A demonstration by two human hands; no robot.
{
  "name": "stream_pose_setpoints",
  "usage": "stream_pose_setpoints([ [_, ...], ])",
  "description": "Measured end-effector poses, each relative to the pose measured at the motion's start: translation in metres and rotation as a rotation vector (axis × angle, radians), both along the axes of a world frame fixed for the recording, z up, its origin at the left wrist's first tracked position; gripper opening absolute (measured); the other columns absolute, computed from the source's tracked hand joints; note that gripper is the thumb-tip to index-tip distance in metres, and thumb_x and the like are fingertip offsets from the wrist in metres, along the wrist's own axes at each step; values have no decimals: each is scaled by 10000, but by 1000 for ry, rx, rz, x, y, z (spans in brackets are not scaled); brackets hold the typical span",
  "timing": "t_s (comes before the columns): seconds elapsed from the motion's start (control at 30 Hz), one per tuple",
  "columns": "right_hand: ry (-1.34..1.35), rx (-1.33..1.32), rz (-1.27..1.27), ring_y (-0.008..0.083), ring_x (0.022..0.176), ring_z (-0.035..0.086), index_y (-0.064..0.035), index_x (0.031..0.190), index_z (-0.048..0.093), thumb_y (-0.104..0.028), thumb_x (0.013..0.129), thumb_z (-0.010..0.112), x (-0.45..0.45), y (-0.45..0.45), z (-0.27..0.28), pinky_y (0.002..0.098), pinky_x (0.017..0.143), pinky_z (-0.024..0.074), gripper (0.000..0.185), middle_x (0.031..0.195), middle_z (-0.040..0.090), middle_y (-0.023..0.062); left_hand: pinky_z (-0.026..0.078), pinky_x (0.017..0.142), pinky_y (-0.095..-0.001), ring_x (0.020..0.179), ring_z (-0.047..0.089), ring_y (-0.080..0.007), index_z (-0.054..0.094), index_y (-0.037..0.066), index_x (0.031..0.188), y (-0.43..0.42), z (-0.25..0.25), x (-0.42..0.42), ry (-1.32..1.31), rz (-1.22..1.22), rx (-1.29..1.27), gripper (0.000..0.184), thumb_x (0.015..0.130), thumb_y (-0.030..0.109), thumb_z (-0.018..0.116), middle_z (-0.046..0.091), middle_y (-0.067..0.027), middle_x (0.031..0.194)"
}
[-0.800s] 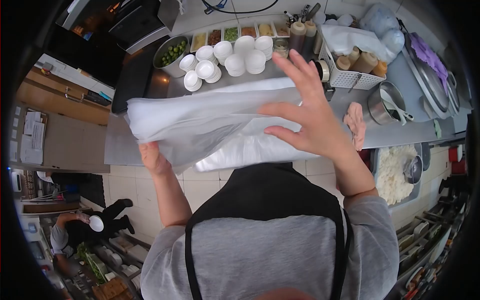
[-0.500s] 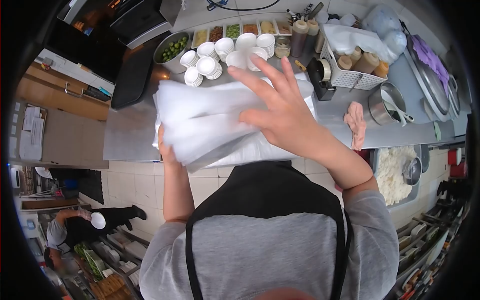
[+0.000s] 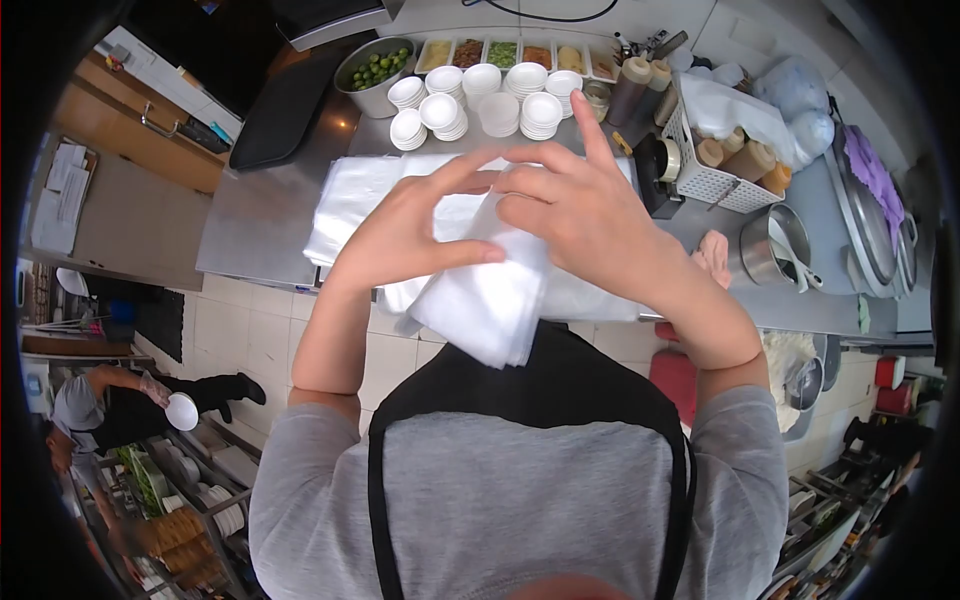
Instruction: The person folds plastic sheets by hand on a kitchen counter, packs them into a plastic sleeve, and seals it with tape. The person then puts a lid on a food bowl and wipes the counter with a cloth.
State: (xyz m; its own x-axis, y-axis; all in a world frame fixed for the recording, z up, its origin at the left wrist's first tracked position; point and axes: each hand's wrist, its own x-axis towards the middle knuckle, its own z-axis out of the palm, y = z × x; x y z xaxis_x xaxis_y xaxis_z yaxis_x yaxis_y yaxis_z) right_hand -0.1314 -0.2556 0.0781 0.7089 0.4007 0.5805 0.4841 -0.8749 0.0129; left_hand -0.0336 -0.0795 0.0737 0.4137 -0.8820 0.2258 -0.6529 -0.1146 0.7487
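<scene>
A folded bundle of clear plastic bags (image 3: 485, 300) hangs between my hands in front of my black apron. My left hand (image 3: 415, 225) is at its left side, thumb pressed on the plastic and fingers curved over the top. On the right, my right hand (image 3: 590, 215) grips the bundle's upper part with curled fingers, its index finger pointing up. More plastic sheets (image 3: 350, 200) lie flat on the steel counter (image 3: 240, 225), beneath and behind my hands. The bundle's top edge is partly hidden by my fingers.
Stacks of white cups (image 3: 440, 112), a pot of green limes (image 3: 375, 75) and a tape dispenser (image 3: 655, 175) stand behind the sheets. To the right are a white basket of bottles (image 3: 715, 170) and a metal pot (image 3: 775, 240). A co-worker (image 3: 95, 400) holds a white bowl at lower left.
The upper plastic, earlier spread wide, is now gathered into a narrow bundle. My left hand has moved up and right; my right hand has closed on the plastic. The view has shifted slightly.
</scene>
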Motion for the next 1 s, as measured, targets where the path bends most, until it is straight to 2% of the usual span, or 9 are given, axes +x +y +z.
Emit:
stream_pose_setpoints([
  [0.13,80,-15,154,157,998,508,-122,705,573,32,584,573,6,-10,13,581,1011,164,196,854,567,-51,399,871,-359,1024,541,-276,395,39,1245,0,-2,5,55,-34,66,749,624,286,733,587,-164,1040],
  [0.23,141,-21,229,169,998,507,-125,711,579,66,570,571,14,-16,26,576,1016,166,237,854,573,-51,410,852,-357,992,558,-272,421,38,1227,2,-14,11,307,-39,-41,667,665,267,699,604,-163,996],
  [0.43,177,-15,333,206,1030,502,-109,690,574,67,561,566,19,-24,72,558,1023,151,219,902,587,-18,450,759,-348,856,597,-282,538,32,1094,-1,-6,-1,-23,107,72,453,687,191,653,615,-175,902],
  [0.63,200,101,393,292,1061,496,-101,664,615,-48,561,541,11,-60,119,543,1001,160,138,1023,583,122,460,625,-319,662,603,-245,641,28,809,25,-1,46,-206,399,139,154,701,139,633,609,-160,720],
  [0.67,224,117,386,305,1047,501,-83,669,611,-70,575,541,10,-69,123,490,976,244,117,1092,545,164,457,615,-302,643,600,-228,638,17,787,32,1,59,-226,414,112,139,702,128,635,611,-147,705],
  [0.83,225,75,309,307,1012,511,-43,681,594,-88,608,546,9,-95,128,355,864,370,99,1167,495,169,445,606,-274,601,566,-164,620,-9,779,54,35,102,-275,504,130,144,690,102,647,598,-105,653],
  [0.87,273,171,256,284,984,519,-39,684,590,-104,615,553,7,-99,124,346,865,371,103,1126,515,154,408,594,-224,617,495,-72,578,-31,747,53,46,101,-300,518,212,97,728,59,606,551,-29,626],
  [0.93,318,272,195,260,956,526,-34,688,587,-120,622,559,5,-116,120,337,865,372,111,1086,534,139,406,597,-224,620,494,-71,580,-29,750,49,49,105,-307,487,255,98,728,63,607,552,-31,627],
  [1.0,296,157,231,199,865,531,-18,708,576,-101,667,571,4,-141,118,294,815,395,93,963,557,87,413,628,-226,659,512,-77,589,-12,794,44,43,121,-258,332,317,109,734,78,607,567,-20,658],
])
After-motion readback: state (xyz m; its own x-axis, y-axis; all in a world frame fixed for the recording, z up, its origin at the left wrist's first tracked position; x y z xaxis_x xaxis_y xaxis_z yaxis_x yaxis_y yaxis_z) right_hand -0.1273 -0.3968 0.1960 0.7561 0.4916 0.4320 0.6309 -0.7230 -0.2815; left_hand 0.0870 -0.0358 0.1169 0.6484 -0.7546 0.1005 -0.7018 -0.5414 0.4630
